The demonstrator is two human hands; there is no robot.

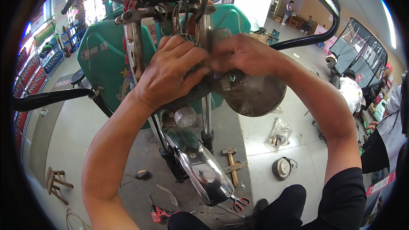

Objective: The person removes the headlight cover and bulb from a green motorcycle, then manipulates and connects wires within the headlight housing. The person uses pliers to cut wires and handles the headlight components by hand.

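Both hands are raised at the front of a green three-wheeled or two-wheeled vehicle. My left hand [172,70] is over the dark housing between the chrome fork tubes [207,115], fingers bent, below a bundle of wires [179,14]. Close to its fingertips, my right hand [244,54] is blurred, thumb and fingers drawn together; what lies between them cannot be made out. Under the right hand is a round dark lamp housing [258,97] with a small connector at its edge. A silver ribbed lamp [185,116] sits between the tubes, above the chrome front fender [204,169].
On the floor lie a hammer [232,166], red-handled scissors [240,203], a red power tool [158,214], a plastic bag of parts [280,132] and a round metal part [283,168]. A wooden stool [57,183] stands left. People crouch at right near a vehicle [361,57].
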